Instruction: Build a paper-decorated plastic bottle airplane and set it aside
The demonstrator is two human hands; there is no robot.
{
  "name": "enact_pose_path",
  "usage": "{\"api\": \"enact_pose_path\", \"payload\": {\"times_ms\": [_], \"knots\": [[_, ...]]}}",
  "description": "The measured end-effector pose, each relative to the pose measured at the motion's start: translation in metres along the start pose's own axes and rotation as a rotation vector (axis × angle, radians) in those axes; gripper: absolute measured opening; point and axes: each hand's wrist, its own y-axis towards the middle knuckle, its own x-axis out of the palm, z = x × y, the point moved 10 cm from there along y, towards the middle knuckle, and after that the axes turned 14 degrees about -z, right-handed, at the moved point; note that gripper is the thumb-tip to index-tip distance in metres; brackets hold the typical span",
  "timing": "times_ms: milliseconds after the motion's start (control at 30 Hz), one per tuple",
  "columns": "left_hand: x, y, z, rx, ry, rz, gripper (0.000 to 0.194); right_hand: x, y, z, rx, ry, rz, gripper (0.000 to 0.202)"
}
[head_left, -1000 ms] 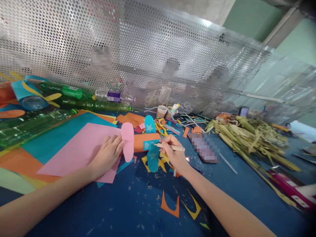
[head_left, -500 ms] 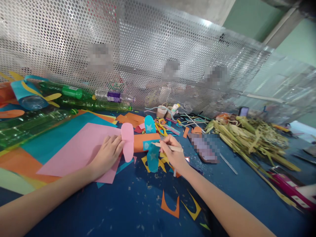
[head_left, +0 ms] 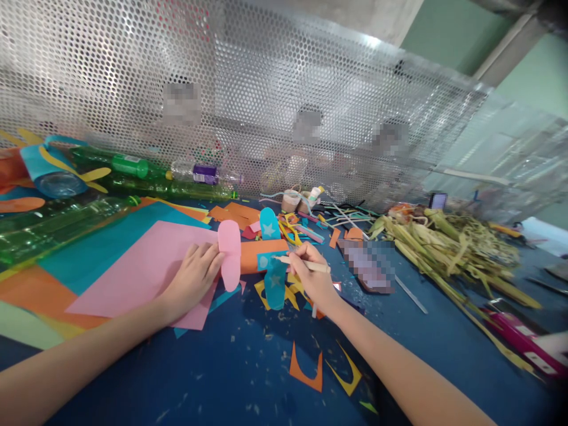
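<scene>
A toy plane (head_left: pixel 252 257) with an orange paper tube body lies on the blue table. Blue wings (head_left: pixel 275 291) with pale stars stick out from its front, and a rounded pink strip (head_left: pixel 229 269) crosses the end near me on the left. My left hand (head_left: pixel 195 273) grips that pink end, its thumb hidden and its fingers curled together. In my right hand (head_left: pixel 310 269) a pale, cream-coloured pen (head_left: pixel 317 267) is pinched between thumb and fingers. Its tip touches or nearly touches the blue patch (head_left: pixel 270 260) on the tube, beside a light oval mark.
Pink paper (head_left: pixel 146 278) and other coloured sheets spread under my left arm. Plastic bottles (head_left: pixel 177 188) lie behind them, before a perforated metal screen (head_left: pixel 266 83). Right of my hand are a phone (head_left: pixel 368 266) and dried husks (head_left: pixel 452 242). Paper offcuts (head_left: pixel 306 373) lie in front.
My right hand and the pen have barely shifted at the blue patch. My left hand and the toy plane stay where they were.
</scene>
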Motion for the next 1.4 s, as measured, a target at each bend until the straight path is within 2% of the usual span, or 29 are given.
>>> {"api": "enact_pose_path", "payload": {"times_ms": [567, 833, 1400], "knots": [[0.0064, 0.0013, -0.0039, -0.035, -0.016, -0.062, 0.034, -0.0001, 0.0009, 0.0033, -0.010, -0.005, -0.012, 0.025], [0.0051, 0.0004, -0.0054, -0.030, -0.098, -0.032, 0.038, -0.0015, 0.0009, 0.0032, -0.011, -0.010, -0.002, 0.025], [0.0036, 0.0004, -0.0031, -0.025, -0.016, -0.021, 0.039, -0.0018, 0.0001, 0.0025, -0.034, 0.006, 0.003, 0.025]]}}
